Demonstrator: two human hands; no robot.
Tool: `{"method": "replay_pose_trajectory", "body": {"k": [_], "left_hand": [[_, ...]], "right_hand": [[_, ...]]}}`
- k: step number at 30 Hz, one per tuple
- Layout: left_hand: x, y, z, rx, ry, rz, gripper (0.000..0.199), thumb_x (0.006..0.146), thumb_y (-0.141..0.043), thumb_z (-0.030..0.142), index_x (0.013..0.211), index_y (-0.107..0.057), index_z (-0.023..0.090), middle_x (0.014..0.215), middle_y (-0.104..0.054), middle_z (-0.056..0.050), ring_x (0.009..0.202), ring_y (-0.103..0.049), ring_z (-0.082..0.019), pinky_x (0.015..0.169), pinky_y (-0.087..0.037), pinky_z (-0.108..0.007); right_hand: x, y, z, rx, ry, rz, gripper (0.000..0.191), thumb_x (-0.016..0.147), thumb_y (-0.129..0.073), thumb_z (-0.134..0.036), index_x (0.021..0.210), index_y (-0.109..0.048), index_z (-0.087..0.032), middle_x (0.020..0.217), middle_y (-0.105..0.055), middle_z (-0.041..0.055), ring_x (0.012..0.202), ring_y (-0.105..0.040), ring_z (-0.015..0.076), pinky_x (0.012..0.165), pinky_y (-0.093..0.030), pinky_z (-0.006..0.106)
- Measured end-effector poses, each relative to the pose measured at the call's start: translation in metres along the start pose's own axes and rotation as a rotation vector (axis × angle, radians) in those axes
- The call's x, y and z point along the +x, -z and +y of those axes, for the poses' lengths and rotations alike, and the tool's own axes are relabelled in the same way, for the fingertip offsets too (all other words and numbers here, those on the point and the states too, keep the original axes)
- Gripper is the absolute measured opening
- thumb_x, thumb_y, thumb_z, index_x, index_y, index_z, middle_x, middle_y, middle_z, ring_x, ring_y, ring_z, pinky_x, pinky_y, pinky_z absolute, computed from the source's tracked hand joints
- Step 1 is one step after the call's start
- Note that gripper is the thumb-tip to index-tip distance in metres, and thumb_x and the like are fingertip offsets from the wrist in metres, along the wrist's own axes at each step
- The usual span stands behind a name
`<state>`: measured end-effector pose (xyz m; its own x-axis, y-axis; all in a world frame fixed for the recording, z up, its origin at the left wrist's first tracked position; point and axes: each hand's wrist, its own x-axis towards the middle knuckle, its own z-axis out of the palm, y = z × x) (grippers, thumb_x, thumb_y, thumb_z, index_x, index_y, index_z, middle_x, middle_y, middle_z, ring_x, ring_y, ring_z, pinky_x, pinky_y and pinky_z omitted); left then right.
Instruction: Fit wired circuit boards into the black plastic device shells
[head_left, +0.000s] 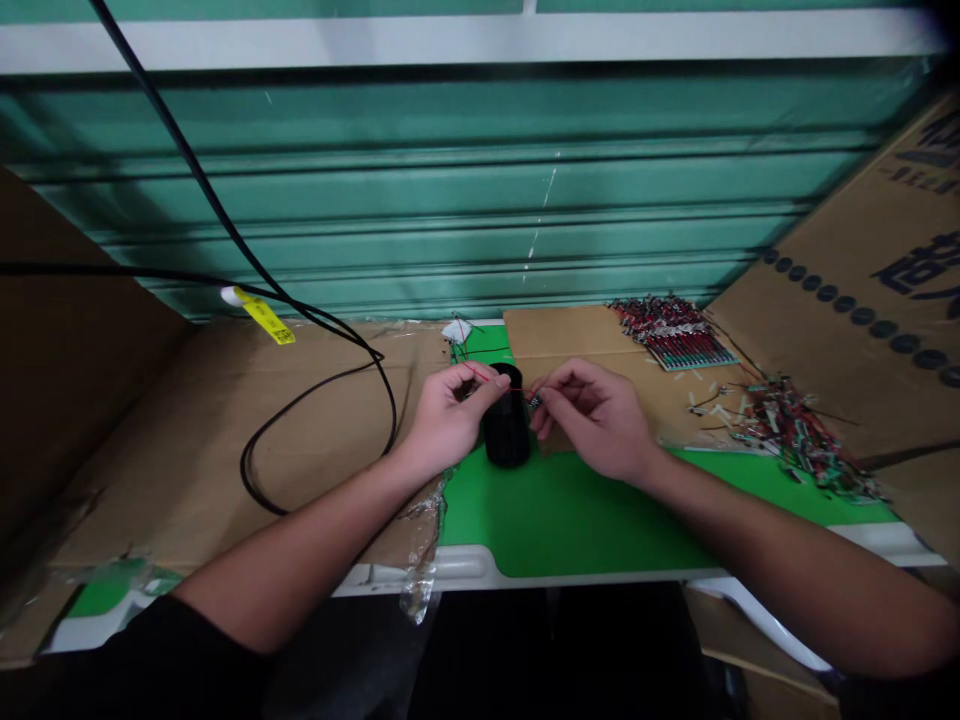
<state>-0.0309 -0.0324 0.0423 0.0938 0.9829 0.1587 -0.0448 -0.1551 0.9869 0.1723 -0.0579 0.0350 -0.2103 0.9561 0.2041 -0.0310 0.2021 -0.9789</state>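
Between thumb and forefinger, my left hand (pixel 455 410) pinches a thin red wire (pixel 474 371), part of which trails back past a white scrap. The wire runs across to a small dark circuit board (pixel 535 400), held at the fingertips of my right hand (pixel 592 412). Both hands are closed and hover over a black cylinder (pixel 507 440) on the green tabletop (pixel 592 520). Fingers partly cover the little board, so its details cannot be made out.
Flattened cardboard (pixel 187 440) covers the left side, with a looped black cable (pixel 244 460) above it. Rows of wired boards (pixel 675 335) lie at the back right, beside a tangled heap of wired parts (pixel 810 440). Cardboard walls (pixel 885 230) flank the table; a green ribbed panel (pixel 420 190) closes the back.
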Motion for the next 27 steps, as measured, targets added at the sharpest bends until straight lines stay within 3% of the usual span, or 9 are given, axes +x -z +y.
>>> {"method": "replay_pose_trajectory", "body": {"k": [11, 14, 17, 20, 23, 27], "left_hand": [[-0.001, 0.000, -0.002, -0.023, 0.063, -0.015, 0.042, 0.074, -0.093, 0.058, 0.072, -0.073, 0.021, 0.073, -0.070, -0.004, 0.069, -0.061, -0.019, 0.069, -0.049, -0.034], [0.001, 0.002, -0.001, -0.027, 0.095, -0.033, 0.040, 0.076, -0.091, 0.056, 0.073, -0.074, 0.021, 0.065, -0.066, -0.002, 0.064, -0.058, -0.018, 0.066, -0.047, -0.033], [0.002, 0.001, 0.000, -0.076, 0.115, -0.032, 0.035, 0.077, -0.091, 0.051, 0.079, -0.076, 0.020, 0.072, -0.072, -0.004, 0.062, -0.058, -0.016, 0.064, -0.046, -0.031], [0.002, 0.000, 0.001, -0.115, 0.141, -0.035, 0.037, 0.076, -0.091, 0.051, 0.089, -0.077, 0.019, 0.080, -0.077, -0.005, 0.059, -0.058, -0.014, 0.059, -0.045, -0.030], [0.004, 0.002, -0.001, -0.040, 0.138, -0.026, 0.040, 0.075, -0.090, 0.052, 0.092, -0.075, 0.019, 0.075, -0.074, -0.003, 0.053, -0.054, -0.014, 0.053, -0.041, -0.030], [0.004, 0.008, -0.009, 0.200, -0.005, 0.092, 0.032, 0.081, -0.085, 0.047, 0.092, -0.069, 0.022, 0.072, -0.065, 0.001, 0.059, -0.055, -0.015, 0.058, -0.042, -0.031]], "right_hand": [[0.003, -0.003, -0.003, 0.088, 0.045, 0.103, 0.043, 0.094, -0.084, -0.059, 0.091, -0.061, -0.023, 0.078, -0.076, 0.0024, 0.070, -0.080, 0.0204, 0.064, -0.069, 0.034], [0.005, -0.002, -0.003, 0.112, 0.026, 0.102, 0.046, 0.091, -0.086, -0.061, 0.100, -0.060, -0.024, 0.082, -0.075, 0.0010, 0.073, -0.081, 0.0209, 0.066, -0.070, 0.034], [0.006, -0.001, -0.003, 0.119, 0.020, 0.104, 0.046, 0.090, -0.087, -0.059, 0.110, -0.065, -0.024, 0.090, -0.077, 0.0024, 0.079, -0.082, 0.0216, 0.068, -0.071, 0.035], [0.007, 0.001, -0.003, 0.104, 0.012, 0.092, 0.043, 0.092, -0.085, -0.060, 0.107, -0.069, -0.024, 0.089, -0.078, 0.0044, 0.083, -0.082, 0.0235, 0.074, -0.073, 0.039], [0.009, 0.005, -0.004, 0.099, 0.017, 0.096, 0.040, 0.092, -0.086, -0.059, 0.103, -0.068, -0.025, 0.092, -0.078, 0.0046, 0.086, -0.083, 0.0248, 0.078, -0.073, 0.041], [0.015, 0.012, -0.005, 0.108, 0.042, 0.134, 0.040, 0.088, -0.090, -0.056, 0.101, -0.068, -0.025, 0.106, -0.078, 0.0056, 0.100, -0.084, 0.0269, 0.091, -0.072, 0.044]]}}
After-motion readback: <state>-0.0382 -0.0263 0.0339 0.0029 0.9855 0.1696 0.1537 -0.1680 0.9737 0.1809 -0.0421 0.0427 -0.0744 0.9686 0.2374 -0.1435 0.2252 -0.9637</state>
